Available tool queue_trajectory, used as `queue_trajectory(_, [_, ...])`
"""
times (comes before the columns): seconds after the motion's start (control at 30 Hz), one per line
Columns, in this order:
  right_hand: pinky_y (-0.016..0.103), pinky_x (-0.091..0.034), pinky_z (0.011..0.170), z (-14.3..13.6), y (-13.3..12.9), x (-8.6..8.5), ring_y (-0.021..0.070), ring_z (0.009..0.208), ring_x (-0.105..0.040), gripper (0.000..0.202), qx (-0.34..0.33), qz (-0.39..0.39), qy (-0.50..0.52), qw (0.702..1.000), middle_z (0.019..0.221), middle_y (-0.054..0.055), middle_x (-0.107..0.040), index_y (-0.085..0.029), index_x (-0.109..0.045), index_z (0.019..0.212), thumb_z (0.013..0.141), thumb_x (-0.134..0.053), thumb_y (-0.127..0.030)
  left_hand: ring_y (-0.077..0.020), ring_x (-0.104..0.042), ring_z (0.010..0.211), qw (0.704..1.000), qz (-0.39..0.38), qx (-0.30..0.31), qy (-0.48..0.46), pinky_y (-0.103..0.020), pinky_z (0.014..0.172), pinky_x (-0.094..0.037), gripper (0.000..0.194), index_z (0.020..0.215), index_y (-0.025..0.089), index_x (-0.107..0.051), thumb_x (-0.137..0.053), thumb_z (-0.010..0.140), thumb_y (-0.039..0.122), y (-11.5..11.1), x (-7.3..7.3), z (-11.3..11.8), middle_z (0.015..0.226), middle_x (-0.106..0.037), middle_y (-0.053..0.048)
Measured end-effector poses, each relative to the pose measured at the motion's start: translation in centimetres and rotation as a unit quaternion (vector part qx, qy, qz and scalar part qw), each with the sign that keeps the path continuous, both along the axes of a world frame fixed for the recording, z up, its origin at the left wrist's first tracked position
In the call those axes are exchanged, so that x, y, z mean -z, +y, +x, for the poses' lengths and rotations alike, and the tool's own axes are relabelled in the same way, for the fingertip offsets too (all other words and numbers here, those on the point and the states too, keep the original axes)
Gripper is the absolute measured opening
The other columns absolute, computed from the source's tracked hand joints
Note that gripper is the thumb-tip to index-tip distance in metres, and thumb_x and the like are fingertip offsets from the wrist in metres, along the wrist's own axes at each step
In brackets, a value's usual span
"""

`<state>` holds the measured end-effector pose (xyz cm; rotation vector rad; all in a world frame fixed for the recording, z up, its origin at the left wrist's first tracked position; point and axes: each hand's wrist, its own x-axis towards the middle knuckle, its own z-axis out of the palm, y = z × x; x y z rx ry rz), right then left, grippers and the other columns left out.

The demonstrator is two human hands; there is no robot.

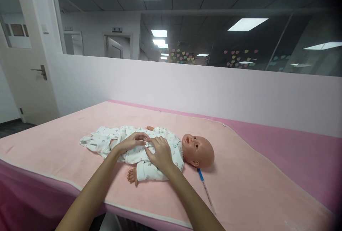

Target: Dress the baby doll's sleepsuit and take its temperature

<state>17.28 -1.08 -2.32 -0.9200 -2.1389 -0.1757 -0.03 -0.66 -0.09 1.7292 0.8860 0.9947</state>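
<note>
A baby doll lies on its back on the padded table, its head toward the right. It wears a white printed outfit that covers its body and arms. My left hand comes in from the left over the doll's middle, fingers curled and pinching the front of the outfit. Beside it, my right hand rests on the doll's chest with thumb and fingers closed on the same cloth. A small shiny spot, perhaps a snap fastener, shows between my fingertips. The doll's near hand pokes out of its sleeve.
A slim thermometer-like stick with a blue end lies near the doll's head. The table has a peach cover over a pink one. Behind it stands a white wall with a window above; a door is at left.
</note>
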Motion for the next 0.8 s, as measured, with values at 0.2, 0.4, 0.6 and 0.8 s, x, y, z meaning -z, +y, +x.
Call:
queue_trajectory(0.2, [0.029, -0.034, 0.073, 0.04, -0.05, -0.05, 0.0169, 0.081, -0.047, 0.014, 0.002, 0.003, -0.009, 1.000, 0.082, 0.001, -0.057, -0.022, -0.056, 0.092, 0.078, -0.055, -0.025, -0.0172, -0.054, 0.088, 1.000, -0.021, 0.011, -0.004, -0.028, 0.077, -0.041, 0.020, 0.089, 0.016, -0.060, -0.058, 0.069, 0.019, 0.25, 0.19, -0.03, 0.090, -0.061, -0.005])
queue_trajectory(0.4, [0.029, -0.034, 0.073, -0.09, 0.16, 0.25, 0.0164, 0.081, -0.048, 0.012, 0.010, 0.008, -0.008, 1.000, 0.080, 0.001, -0.057, -0.022, -0.056, 0.089, 0.078, -0.057, -0.027, -0.0164, -0.055, 0.085, 0.998, -0.045, 0.019, -0.027, -0.026, 0.075, -0.041, 0.023, 0.091, 0.016, -0.058, -0.059, 0.068, 0.016, 0.44, 0.41, -0.13, 0.089, -0.061, -0.005])
queue_trajectory(0.6, [0.028, -0.034, 0.072, -0.15, 0.18, 0.40, 0.0153, 0.078, -0.049, 0.005, 0.008, 0.017, 0.003, 1.000, 0.078, 0.000, -0.058, -0.021, -0.055, 0.083, 0.079, -0.055, -0.024, -0.0152, -0.056, 0.081, 0.999, -0.034, -0.004, -0.028, -0.026, 0.074, -0.040, 0.025, 0.095, 0.016, -0.058, -0.059, 0.070, 0.019, 0.64, 0.76, -0.17, 0.085, -0.062, -0.005])
queue_trajectory(0.8, [0.028, -0.035, 0.072, -0.21, 0.17, 0.42, 0.0160, 0.079, -0.049, 0.011, 0.022, 0.013, 0.008, 1.000, 0.079, 0.000, -0.059, -0.021, -0.054, 0.088, 0.078, -0.058, -0.025, -0.0146, -0.055, 0.080, 0.999, -0.005, -0.030, -0.009, -0.024, 0.071, -0.039, 0.026, 0.098, 0.017, -0.060, -0.059, 0.073, 0.027, 0.44, 0.64, 0.14, 0.081, -0.061, -0.003])
